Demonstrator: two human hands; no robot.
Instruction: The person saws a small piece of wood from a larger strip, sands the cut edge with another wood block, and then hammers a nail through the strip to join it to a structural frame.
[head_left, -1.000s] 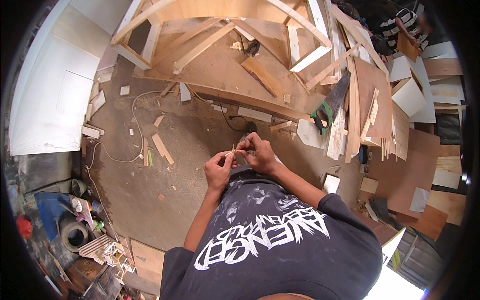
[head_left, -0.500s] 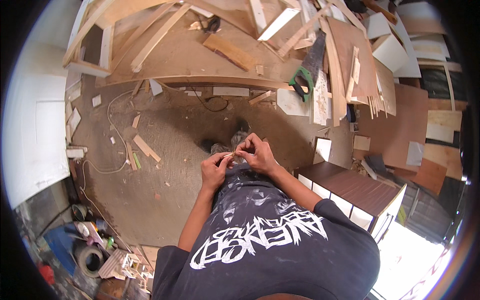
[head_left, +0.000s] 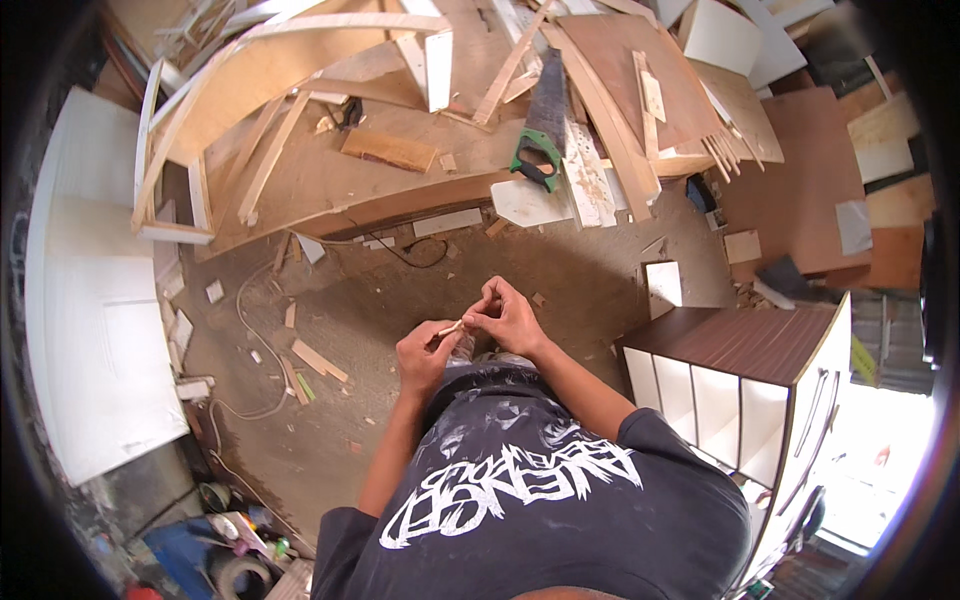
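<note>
Working with two bare hands near the centre of view; clock read from there. Pinching a small pale stick (head_left: 452,328) in left hand (head_left: 424,355), towards 8 o'clock: grip closed, thumb against fingers. Pinching also with right hand (head_left: 508,325), towards 4: grip closed, thumb and fingertips together at the stick's 2 o'clock end. Held up off the floor (head_left: 330,440), stick pointing roughly 8 to 2, just beyond the hem of a dark T-shirt (head_left: 640,510) at 6. Too small to tell the stick's exact shape.

Noted at 11: low tabletop (head_left: 330,190), carrying a tan board (head_left: 388,150); curved wooden frame (head_left: 235,110) between 10 and 11. Between 12 and 1, handsaw (head_left: 545,115), dark blade towards 12, green handle towards 6, above a white board (head_left: 530,203).

Seen between 3 and 4: brown-topped cabinet (head_left: 725,335) with white compartments. At 9, tall white panel (head_left: 105,320). Near 8, on the floor: wood offcuts (head_left: 318,360), green strip (head_left: 306,387), pale cable (head_left: 240,412) in a loose curve. At 7, tyre (head_left: 229,576), cut by the lower edge.
</note>
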